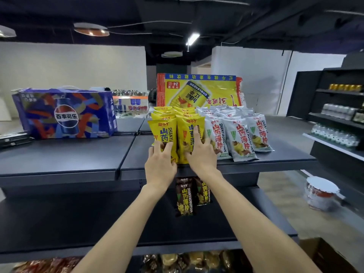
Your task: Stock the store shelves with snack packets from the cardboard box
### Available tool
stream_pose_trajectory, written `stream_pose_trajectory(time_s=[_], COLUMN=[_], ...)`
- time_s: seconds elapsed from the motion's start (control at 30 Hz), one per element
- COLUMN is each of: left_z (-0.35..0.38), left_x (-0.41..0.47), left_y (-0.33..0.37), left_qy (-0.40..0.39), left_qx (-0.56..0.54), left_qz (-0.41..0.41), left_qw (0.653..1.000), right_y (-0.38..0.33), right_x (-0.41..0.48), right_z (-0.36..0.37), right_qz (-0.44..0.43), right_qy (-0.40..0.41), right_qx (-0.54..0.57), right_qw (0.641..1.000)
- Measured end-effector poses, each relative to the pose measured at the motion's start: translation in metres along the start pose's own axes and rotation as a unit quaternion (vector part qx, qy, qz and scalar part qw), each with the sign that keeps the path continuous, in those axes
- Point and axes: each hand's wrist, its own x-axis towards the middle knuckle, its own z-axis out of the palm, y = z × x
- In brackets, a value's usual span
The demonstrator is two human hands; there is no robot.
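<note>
Two rows of yellow snack packets [163, 133] stand upright on the top shelf [78, 154], just left of several white packets [238, 138]. My left hand [160, 164] holds the lower edge of the front-left yellow packet, fingers curled on it. My right hand [201, 152] rests on the front-right yellow packet [188, 138], fingers spread and index finger straight up along its right side. Two dark packets [185, 196] stand on the shelf below. A corner of the cardboard box [325, 255] shows at the bottom right.
A blue cola carton [65, 113] sits at the left of the top shelf, and a yellow drink carton [199, 91] stands behind the packets. Dark shelving with cans and bottles [340, 111] lines the right. A stack of white tubs [321, 194] sits on the floor.
</note>
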Motion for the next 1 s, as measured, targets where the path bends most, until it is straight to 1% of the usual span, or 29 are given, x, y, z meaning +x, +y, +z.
stream_pose_trajectory(time_s=[0.13,0.23,0.4,0.73,0.9,1.0], left_z=[0.006,0.007,0.002,-0.004,-0.012,-0.016], left_x=[-0.004,-0.007,-0.014,-0.038,-0.048,-0.052], left_y=[0.002,0.004,0.008,0.026,0.04,0.044], left_qy=[0.025,0.024,0.025,-0.012,-0.045,-0.042], left_qx=[-0.004,-0.011,0.006,0.03,0.052,0.052], left_qz=[-0.006,-0.006,-0.002,-0.015,-0.031,-0.026], left_qw=[1.0,1.0,1.0,0.999,0.997,0.997], right_y=[0.004,0.006,0.017,0.033,0.047,0.058], right_x=[-0.01,-0.013,-0.017,-0.04,-0.049,-0.049], right_z=[0.006,0.005,-0.004,-0.007,-0.018,-0.029], right_qz=[-0.026,-0.039,-0.048,-0.084,-0.114,-0.129], right_qy=[0.016,0.032,0.038,0.037,0.031,0.024], right_qx=[0.028,0.026,0.052,0.073,0.052,0.066], right_qw=[0.999,0.998,0.997,0.993,0.992,0.989])
